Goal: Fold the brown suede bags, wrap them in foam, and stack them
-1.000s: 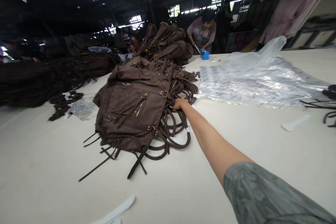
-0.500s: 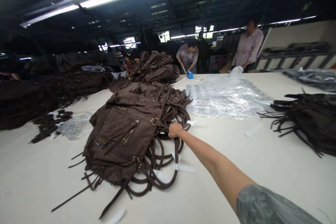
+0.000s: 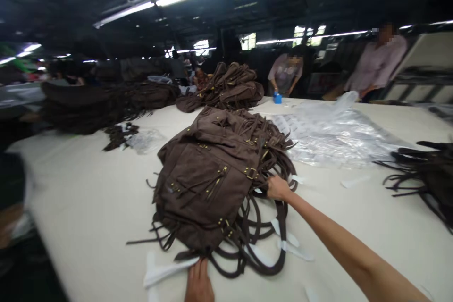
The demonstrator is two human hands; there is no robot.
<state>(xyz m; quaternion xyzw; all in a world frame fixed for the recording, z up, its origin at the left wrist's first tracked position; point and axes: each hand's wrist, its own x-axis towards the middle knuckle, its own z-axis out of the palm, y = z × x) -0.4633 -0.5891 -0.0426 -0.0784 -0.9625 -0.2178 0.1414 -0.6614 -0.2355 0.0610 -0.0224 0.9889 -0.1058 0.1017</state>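
Observation:
A dark brown fabric backpack with brass buckles, a slanted zip and dangling cords lies on top of a stack of similar bags. My right hand is closed around a strap at the bag's right side. At the near bottom edge, my left hand has its fingers together against the bag's lower corner, gripping it there; the fingertips are partly hidden. Beside that hand lies a white strip. Looped brown straps hang out to the right, with white paper-like strips among them.
Clear plastic bags spread over the white table at right. More brown bags are heaped behind, and others lie at the right edge. A co-worker bends near a blue box; another person stands right.
The view has swung left, so everything sits farther right. My left hand has come into view at the bag's lower edge. My right hand still grips the same place.

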